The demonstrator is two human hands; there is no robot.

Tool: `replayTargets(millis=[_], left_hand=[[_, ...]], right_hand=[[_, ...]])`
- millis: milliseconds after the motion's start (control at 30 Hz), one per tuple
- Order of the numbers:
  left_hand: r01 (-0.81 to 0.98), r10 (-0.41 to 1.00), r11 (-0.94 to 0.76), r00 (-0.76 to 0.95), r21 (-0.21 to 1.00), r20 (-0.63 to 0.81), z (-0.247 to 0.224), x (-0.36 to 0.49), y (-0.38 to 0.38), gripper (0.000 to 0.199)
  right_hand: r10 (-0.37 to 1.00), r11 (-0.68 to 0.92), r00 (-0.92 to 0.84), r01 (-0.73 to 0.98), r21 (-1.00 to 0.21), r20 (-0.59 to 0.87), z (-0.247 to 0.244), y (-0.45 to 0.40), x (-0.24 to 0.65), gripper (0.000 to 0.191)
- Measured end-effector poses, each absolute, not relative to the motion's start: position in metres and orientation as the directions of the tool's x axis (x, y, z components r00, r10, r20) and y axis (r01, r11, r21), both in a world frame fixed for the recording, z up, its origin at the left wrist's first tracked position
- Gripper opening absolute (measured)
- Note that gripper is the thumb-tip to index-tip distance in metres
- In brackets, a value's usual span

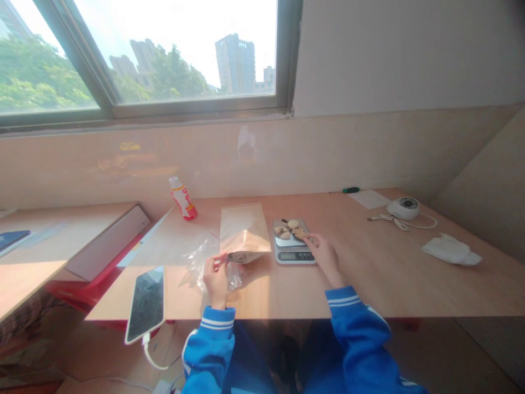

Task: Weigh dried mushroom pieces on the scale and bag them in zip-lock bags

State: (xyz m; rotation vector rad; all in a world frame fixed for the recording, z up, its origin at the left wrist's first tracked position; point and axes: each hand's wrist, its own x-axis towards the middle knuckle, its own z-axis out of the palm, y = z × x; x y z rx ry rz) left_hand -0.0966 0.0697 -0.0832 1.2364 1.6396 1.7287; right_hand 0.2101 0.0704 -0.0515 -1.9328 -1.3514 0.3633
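My left hand (216, 279) pinches the near left corner of a brown kraft paper bag (245, 227), which lies flat with its mouth towards me. Some dark contents show in the bag's opening, too small to name. A crinkled clear plastic bag (197, 268) lies beside and partly under my left hand. To the right is a small kitchen scale (281, 246) with a display and buttons at the front. Several tan, dried-looking pieces (283, 232) rest on its plate. At the plate's right edge, my right hand (326, 257) has its fingers closed on one brown piece (300, 233).
A red and white bottle (183, 200) stands at the back left. A tablet-like device (146, 303) with a white cable overhangs the front left edge. To the right are a green-handled tool (351, 190), white paper (370, 199), a small white fan (403, 208) with cable, and a white packet (451, 250).
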Motion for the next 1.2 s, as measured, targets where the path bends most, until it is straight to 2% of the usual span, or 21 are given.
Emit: replayTargets(millis=[67,133,267,400,600,767,967,1200], left_hand=[[0.251,0.814,-0.198,-0.497,0.947,0.302,-0.081,-0.096,0.068,0.016],[0.257,0.814,-0.194,-0.496,0.947,0.302,-0.079,-0.096,0.067,0.016],[0.262,0.823,-0.181,-0.487,0.948,0.291,-0.082,-0.097,0.068,0.018],[0.272,0.816,-0.165,-0.502,0.948,0.286,-0.088,-0.099,0.070,0.020],[0.325,0.798,-0.150,-0.518,0.934,0.308,-0.084,-0.098,0.070,0.021],[0.495,0.790,-0.153,-0.459,0.855,0.407,-0.070,-0.095,0.065,0.018],[0.609,0.811,-0.085,-0.418,0.788,0.410,-0.046,-0.101,0.075,0.017],[0.814,0.895,-0.029,-0.237,0.581,0.378,-0.033,-0.115,0.097,0.018]], right_hand=[[0.905,-0.215,0.392,0.757,-0.617,0.165,-0.047,0.070,0.206,0.035],[0.891,-0.228,0.413,0.766,-0.602,0.188,-0.047,0.064,0.207,0.039],[0.844,-0.204,0.490,0.671,-0.713,0.219,-0.067,0.044,0.227,0.042],[0.845,-0.137,0.505,0.525,-0.840,0.177,-0.091,0.027,0.247,0.047],[0.886,-0.103,0.436,0.511,-0.854,0.154,-0.089,0.023,0.246,0.046],[0.896,-0.078,0.417,0.488,-0.869,0.154,-0.088,0.021,0.245,0.046],[0.910,-0.091,0.394,0.497,-0.863,0.131,-0.088,0.020,0.245,0.041],[0.920,-0.132,0.375,0.564,-0.815,0.110,-0.079,0.020,0.243,0.038]])
